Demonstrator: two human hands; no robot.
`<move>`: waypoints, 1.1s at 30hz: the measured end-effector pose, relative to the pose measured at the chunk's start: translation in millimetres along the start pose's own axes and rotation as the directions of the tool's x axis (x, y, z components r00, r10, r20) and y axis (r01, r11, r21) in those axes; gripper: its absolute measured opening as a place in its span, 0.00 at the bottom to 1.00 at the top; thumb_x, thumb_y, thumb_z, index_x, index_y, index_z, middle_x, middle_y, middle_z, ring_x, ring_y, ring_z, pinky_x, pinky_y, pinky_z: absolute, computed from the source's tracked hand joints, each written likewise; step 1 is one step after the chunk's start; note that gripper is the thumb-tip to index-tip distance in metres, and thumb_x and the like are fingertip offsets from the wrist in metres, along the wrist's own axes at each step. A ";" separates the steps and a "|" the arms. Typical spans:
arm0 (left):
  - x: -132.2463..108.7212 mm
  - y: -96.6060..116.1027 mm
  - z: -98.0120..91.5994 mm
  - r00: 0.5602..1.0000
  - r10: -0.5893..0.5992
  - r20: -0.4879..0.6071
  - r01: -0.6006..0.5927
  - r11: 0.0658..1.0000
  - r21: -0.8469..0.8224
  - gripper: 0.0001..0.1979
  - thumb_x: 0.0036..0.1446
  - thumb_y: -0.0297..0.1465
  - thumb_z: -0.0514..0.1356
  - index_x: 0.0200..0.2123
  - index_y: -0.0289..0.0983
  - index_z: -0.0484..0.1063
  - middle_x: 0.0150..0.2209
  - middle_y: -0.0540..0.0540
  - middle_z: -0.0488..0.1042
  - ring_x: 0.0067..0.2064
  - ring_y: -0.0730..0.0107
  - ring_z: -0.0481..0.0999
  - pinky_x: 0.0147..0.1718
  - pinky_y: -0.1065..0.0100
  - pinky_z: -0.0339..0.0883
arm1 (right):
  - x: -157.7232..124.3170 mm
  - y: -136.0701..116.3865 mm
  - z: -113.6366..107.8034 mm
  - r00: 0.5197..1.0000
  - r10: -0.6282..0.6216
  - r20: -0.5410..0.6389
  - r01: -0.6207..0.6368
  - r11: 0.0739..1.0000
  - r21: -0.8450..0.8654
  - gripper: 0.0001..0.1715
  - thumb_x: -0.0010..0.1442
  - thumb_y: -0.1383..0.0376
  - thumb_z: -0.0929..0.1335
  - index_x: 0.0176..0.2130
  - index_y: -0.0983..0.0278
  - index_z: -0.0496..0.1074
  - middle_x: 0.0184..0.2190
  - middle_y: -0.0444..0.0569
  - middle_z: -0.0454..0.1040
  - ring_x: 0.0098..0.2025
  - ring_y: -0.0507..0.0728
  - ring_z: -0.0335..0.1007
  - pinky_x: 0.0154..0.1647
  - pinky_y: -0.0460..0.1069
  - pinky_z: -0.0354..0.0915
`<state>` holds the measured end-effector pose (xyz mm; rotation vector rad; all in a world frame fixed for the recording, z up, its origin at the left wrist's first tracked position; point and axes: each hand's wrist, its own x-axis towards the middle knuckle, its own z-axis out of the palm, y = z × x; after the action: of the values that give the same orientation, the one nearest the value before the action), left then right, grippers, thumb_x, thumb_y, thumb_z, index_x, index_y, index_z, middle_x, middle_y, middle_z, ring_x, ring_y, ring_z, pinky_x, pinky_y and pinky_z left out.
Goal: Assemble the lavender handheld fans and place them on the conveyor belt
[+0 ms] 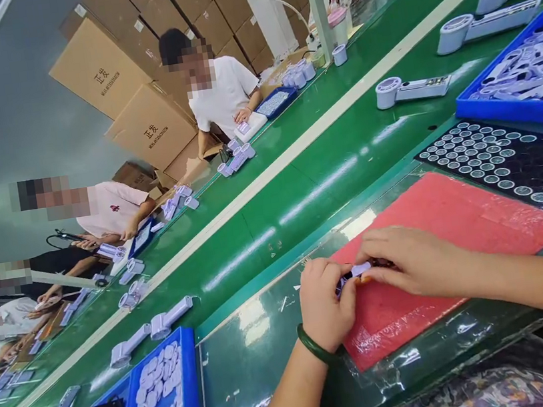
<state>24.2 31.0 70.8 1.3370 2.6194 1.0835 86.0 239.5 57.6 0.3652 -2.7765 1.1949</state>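
Both my hands meet over a red mat (420,223) on the bench. Between them is a small lavender plastic part (360,270) with a dark section, mostly covered by fingers. My left hand (325,300), with a dark green bangle on its wrist, is closed around the part's left end. From the other side my right hand (405,259) pinches the same part with thumb and fingers. A sheet of round silver-rimmed discs (493,165) on black backing lies beyond the mat at the right.
A blue tray of lavender pieces (462,106) stands at the right, another blue tray (190,383) at the lower left. Lavender handheld housings (390,94) rest on the green conveyor belt (299,186). Several co-workers sit across it, before stacked cartons (101,72).
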 end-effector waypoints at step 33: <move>-3.7 37.9 -5.7 0.954 -0.040 0.298 -0.120 0.858 0.500 0.17 0.59 0.32 0.64 0.51 0.40 0.68 0.48 0.46 0.73 0.56 0.54 0.68 0.60 0.41 0.62 | -27.2 19.5 17.4 0.977 -0.213 0.022 0.214 0.965 -0.150 0.25 0.70 0.57 0.63 0.61 0.66 0.68 0.54 0.57 0.72 0.54 0.64 0.69 0.55 0.62 0.69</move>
<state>51.8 40.1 96.1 1.4891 2.7430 0.1326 107.3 244.7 27.1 0.6349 -2.7242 0.9287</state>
